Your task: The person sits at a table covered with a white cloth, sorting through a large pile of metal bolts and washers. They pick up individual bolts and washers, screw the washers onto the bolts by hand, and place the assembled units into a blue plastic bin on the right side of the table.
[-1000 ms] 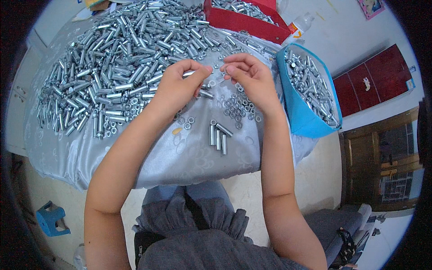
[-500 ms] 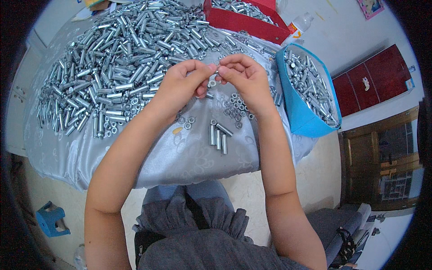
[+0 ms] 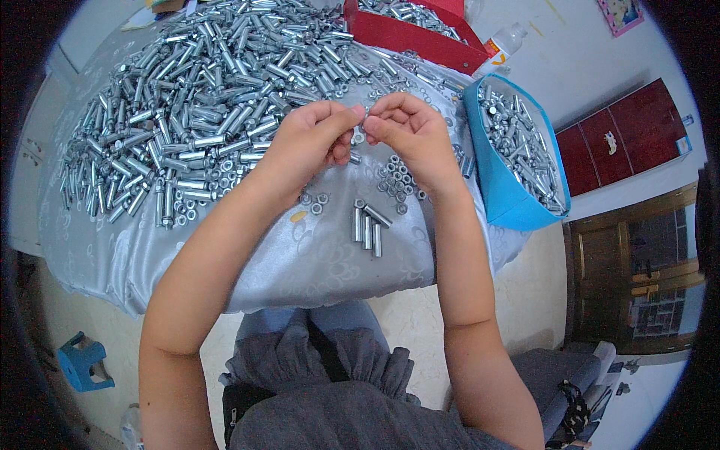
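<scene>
Over the table, my left hand and my right hand meet, thumbs and fingertips pinched close together. Between the fingertips is a small metal piece, mostly covered, and I cannot tell its kind. Loose hex nuts lie beneath and beside my right wrist. A few more nuts rest by my left forearm. Nearer to me, several plain metal sleeves lie side by side on the cloth. A big heap of silvery sleeve anchor bolts spreads to the left and far side of my hands.
A blue fabric bin full of anchor bolts stands right of my right hand. Behind it are a red box with more bolts and a plastic bottle. A shiny grey cloth covers the table. A blue stool stands lower left.
Both hands keep pinching at nearly the same spot, with only slight finger movement. The whole view has shifted a little; the bolts, nuts and sleeves lie as before.
</scene>
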Motion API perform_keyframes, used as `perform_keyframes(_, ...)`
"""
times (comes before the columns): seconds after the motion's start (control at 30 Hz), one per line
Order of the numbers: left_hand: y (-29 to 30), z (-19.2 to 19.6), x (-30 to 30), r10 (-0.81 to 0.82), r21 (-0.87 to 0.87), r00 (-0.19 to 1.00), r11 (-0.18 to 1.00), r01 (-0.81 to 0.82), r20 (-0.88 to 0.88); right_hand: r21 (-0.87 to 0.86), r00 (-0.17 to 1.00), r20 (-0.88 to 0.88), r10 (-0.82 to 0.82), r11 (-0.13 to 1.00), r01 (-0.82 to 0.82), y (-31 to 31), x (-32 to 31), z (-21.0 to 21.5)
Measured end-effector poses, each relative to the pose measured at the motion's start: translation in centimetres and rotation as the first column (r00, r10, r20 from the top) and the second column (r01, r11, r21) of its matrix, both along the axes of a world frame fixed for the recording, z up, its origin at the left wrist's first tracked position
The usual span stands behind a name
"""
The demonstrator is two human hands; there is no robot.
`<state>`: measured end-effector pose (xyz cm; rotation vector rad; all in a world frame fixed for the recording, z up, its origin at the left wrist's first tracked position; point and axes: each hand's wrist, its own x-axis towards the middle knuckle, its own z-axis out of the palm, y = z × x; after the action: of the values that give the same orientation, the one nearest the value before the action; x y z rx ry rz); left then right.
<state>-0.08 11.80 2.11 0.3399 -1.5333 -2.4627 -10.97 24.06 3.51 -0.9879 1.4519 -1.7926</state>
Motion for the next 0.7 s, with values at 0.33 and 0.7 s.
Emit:
perform_keyframes(0.33,0.27,0.86,0.33,-0.052,0.043,0.999,0.998,0.052,-0.001,-0.022,1.000,-0.016,0.004,1.000,-0.005,0.18,-0.03,0.27)
perform_keyframes(0.7,-0.10,0.00,0.05,-0.040,0.238,0.999,0.970,0.046,-0.030,0.058,0.963,-0.248,-0.106,0.991,0.124,0.16,0.85,0.65)
